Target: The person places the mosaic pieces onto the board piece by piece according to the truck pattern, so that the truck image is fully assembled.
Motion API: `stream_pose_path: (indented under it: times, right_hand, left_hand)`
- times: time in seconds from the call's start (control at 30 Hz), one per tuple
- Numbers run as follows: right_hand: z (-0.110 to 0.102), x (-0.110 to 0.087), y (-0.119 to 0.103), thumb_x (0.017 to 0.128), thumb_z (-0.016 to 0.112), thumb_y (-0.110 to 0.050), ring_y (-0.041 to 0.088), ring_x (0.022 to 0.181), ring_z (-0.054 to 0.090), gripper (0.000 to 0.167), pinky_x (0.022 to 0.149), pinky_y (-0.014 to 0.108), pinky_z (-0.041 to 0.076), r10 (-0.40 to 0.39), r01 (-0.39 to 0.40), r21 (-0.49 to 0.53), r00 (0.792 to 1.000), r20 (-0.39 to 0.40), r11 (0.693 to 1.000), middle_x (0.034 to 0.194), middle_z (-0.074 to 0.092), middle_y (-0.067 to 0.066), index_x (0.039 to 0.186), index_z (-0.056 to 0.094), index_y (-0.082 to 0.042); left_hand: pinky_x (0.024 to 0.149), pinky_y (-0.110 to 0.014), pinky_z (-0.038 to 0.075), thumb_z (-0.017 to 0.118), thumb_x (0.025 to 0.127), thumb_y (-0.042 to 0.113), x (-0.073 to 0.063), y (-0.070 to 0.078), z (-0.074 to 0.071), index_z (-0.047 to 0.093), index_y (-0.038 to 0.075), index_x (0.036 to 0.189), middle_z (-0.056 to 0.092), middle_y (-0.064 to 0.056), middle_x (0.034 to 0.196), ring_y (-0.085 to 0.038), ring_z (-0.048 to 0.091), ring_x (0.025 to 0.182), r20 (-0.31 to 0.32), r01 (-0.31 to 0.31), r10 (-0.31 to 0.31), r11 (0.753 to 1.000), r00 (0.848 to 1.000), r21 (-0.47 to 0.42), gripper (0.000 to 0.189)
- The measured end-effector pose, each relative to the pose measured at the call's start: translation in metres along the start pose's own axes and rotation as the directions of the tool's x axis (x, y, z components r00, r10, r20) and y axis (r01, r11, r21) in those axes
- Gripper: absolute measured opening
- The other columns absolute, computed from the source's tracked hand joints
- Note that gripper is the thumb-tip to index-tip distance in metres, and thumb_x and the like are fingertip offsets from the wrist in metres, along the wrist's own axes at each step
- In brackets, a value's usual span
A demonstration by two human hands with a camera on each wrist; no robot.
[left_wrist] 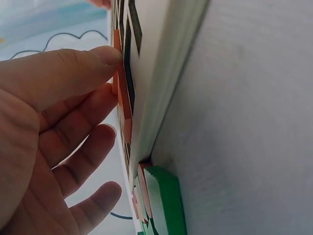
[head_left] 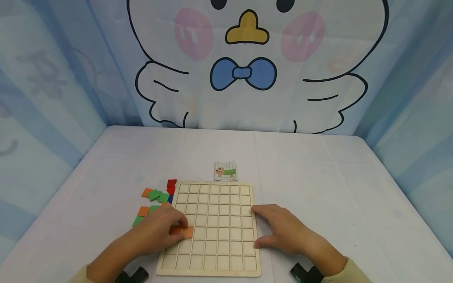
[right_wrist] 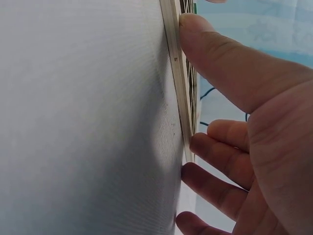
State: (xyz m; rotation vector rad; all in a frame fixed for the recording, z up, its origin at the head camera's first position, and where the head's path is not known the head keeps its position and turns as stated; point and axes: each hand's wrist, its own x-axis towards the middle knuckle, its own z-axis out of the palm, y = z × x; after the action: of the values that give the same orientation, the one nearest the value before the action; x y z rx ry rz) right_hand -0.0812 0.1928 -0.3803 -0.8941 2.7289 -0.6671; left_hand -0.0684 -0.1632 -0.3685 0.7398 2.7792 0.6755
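Observation:
A wooden grid board (head_left: 209,272) lies on the white table. At its left side, my left hand (head_left: 161,228) pinches an orange square tile (head_left: 189,232) between thumb and index finger, low over the grid. Another orange tile (left_wrist: 127,120) sits against the board right beside it, partly covered by the fingers in the head view. My left hand's other fingers are spread loosely. My right hand (head_left: 283,228) rests at the board's right edge, its thumb (right_wrist: 195,29) and fingertips touching the rim, with nothing held.
Loose green tiles (head_left: 163,197), orange tiles (head_left: 143,211) and red pieces (head_left: 171,183) lie left of the board, with a blue piece (head_left: 170,199) close to its edge. A small picture card (head_left: 225,171) stands or lies behind the board. Printed curtains surround the table.

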Motion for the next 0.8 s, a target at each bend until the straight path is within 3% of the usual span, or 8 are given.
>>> stream_pose_path:
  times: [0.4, 0.63, 0.8]
  right_hand:
    - [-0.0025, 0.0008, -0.0019, 0.081, 0.078, -0.053, 0.035, 0.127, 0.051, 0.084, 0.101, 0.056, 0.041, 0.003, -0.003, 0.001, 1.0, 0.015, 1.0, 0.139, 0.056, 0.014, 0.141, 0.052, -0.001]
    - [-0.0033, 0.0008, -0.0026, 0.081, 0.078, -0.054, 0.035, 0.127, 0.051, 0.085, 0.1, 0.056, 0.041, 0.003, -0.003, 0.004, 1.0, 0.021, 1.0, 0.139, 0.055, 0.014, 0.142, 0.051, -0.001]
    - [-0.0039, 0.0011, -0.0024, 0.081, 0.078, -0.054, 0.035, 0.127, 0.051, 0.084, 0.1, 0.056, 0.041, 0.002, -0.002, 0.008, 1.0, 0.022, 1.0, 0.139, 0.055, 0.014, 0.141, 0.051, -0.001]
  left_hand:
    - [0.079, -0.034, 0.048, 0.083, 0.083, 0.017, -0.004, -0.0015, 0.0001, 0.072, 0.025, 0.095, 0.059, 0.02, 0.093, -0.01, 0.05, 0.093, -0.036, -0.067, 0.067, 0.998, 0.997, 0.018, 0.019]
    - [0.075, -0.03, 0.046, 0.083, 0.083, 0.018, -0.0041, -0.0008, -0.0007, 0.073, 0.025, 0.096, 0.059, 0.021, 0.09, -0.009, 0.047, 0.09, -0.029, -0.065, 0.065, 0.998, 0.997, 0.015, 0.018]
    - [0.082, -0.034, 0.049, 0.081, 0.084, 0.018, -0.0044, 0.0005, -0.0019, 0.073, 0.022, 0.103, 0.062, 0.016, 0.1, -0.011, 0.051, 0.096, -0.015, -0.017, 0.017, 1.0, 1.0, -0.02, 0.022]
